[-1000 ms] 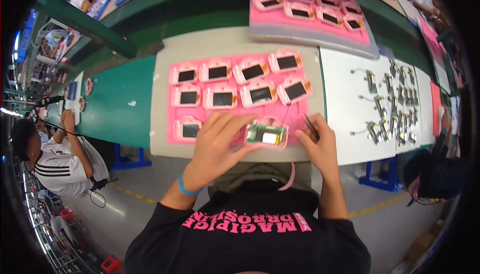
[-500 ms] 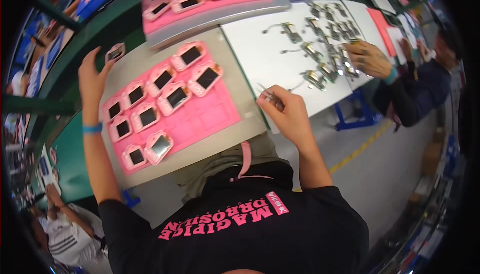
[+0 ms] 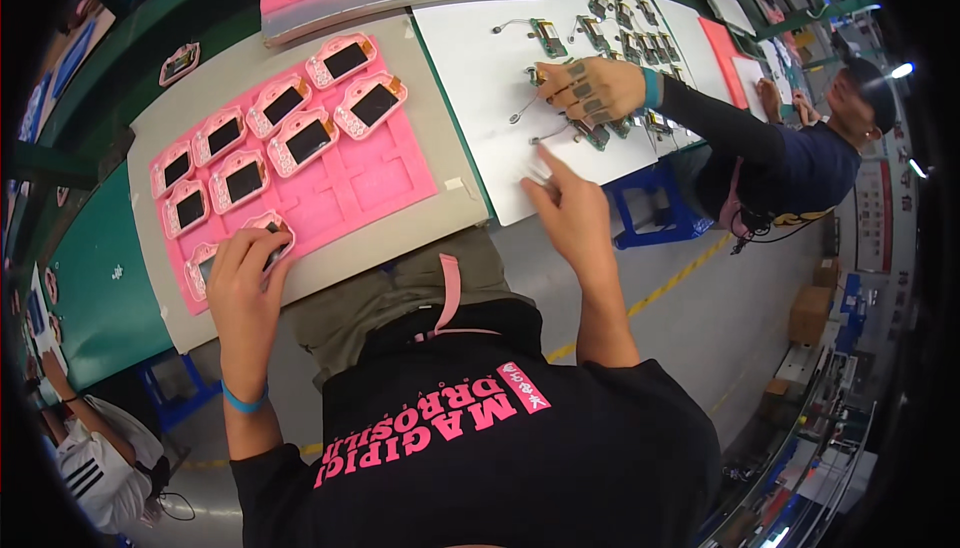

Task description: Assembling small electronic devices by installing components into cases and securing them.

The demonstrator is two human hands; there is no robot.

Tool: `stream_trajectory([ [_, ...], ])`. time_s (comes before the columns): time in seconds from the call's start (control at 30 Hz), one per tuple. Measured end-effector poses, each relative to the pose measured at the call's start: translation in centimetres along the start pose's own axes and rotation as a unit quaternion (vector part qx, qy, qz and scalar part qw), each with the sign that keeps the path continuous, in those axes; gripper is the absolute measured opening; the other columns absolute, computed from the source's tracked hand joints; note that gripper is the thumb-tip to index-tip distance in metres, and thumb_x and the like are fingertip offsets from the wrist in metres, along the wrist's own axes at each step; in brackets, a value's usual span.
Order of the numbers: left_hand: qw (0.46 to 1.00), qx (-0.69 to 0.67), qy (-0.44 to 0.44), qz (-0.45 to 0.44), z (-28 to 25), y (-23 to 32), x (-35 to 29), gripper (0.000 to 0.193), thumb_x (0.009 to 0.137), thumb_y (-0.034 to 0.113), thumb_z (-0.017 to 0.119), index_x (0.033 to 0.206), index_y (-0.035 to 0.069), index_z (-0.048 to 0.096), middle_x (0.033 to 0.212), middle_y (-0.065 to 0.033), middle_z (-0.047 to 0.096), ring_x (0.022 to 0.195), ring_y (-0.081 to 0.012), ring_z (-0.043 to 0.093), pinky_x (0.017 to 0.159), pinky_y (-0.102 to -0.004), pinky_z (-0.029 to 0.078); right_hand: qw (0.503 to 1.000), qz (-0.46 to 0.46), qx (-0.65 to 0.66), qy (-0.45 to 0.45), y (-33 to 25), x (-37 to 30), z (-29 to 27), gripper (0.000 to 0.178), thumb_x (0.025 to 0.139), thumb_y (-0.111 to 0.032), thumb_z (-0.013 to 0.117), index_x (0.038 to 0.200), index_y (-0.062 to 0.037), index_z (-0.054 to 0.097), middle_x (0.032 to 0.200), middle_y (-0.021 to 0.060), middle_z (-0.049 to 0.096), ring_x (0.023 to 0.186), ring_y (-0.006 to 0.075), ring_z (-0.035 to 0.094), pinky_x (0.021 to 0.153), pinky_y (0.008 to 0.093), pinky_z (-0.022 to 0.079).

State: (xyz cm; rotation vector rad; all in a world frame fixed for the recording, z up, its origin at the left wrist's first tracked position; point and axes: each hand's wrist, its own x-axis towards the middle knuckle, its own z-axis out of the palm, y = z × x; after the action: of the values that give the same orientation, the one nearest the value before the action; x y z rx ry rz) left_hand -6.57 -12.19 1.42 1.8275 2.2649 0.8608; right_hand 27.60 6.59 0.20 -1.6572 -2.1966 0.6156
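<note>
My left hand [image 3: 246,266] is closed on a pink device casing [image 3: 268,224] at the near edge of the pink foam tray [image 3: 400,173], partly covering it and the casing beside it. Several more pink casings with dark screens [image 3: 303,141] lie in the tray. Over the near edge of the white sheet [image 3: 500,183] is my right hand [image 3: 570,210], index finger stretched toward a wire's small black end. Motion blurs its fingertips, so anything between them cannot be made out. Small green circuit boards [image 3: 592,134] with wires lie beyond it.
A co-worker's hand [image 3: 603,90] reaches over the circuit boards from the right. A raised grey board [image 3: 400,3] with more pink casings stands at the back. One casing [image 3: 180,65] lies apart at the far left. A blue stool [image 3: 640,206] stands below the table.
My left hand has come from the far left to the near casings and closed on one. My right hand has lost sight of its small metal item in blur. The co-worker's hand moved left.
</note>
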Motion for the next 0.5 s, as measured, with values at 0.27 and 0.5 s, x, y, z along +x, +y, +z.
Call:
stream_trajectory([
  [0.27,0.997,-0.039,0.059,0.042,1.3,0.0,-0.1,0.017,0.085,0.000,0.080,0.101,0.004,0.078,0.102,-0.0025,0.071,0.087,-0.0217,0.062,0.081,-0.0346,0.051,0.997,0.013,0.049,0.053,1.2,-1.1,-0.3,0.033,0.097,-0.017,0.075,0.128,-0.0075,0.076,0.067,0.0027,0.057,0.058,0.0186,0.050,0.059,0.0337,0.042],
  [0.5,0.980,-0.071,0.155,0.104,1.8,1.2,-1.1,0.019,0.079,-0.001,0.084,0.096,0.004,0.079,0.100,-0.0040,0.073,0.087,-0.0229,0.063,0.080,-0.0348,0.053,0.994,-0.082,-0.005,0.075,1.3,3.7,-0.6,0.028,0.096,-0.014,0.075,0.124,-0.0118,0.078,0.066,0.0044,0.059,0.058,0.0210,0.051,0.059,0.0361,0.043],
])
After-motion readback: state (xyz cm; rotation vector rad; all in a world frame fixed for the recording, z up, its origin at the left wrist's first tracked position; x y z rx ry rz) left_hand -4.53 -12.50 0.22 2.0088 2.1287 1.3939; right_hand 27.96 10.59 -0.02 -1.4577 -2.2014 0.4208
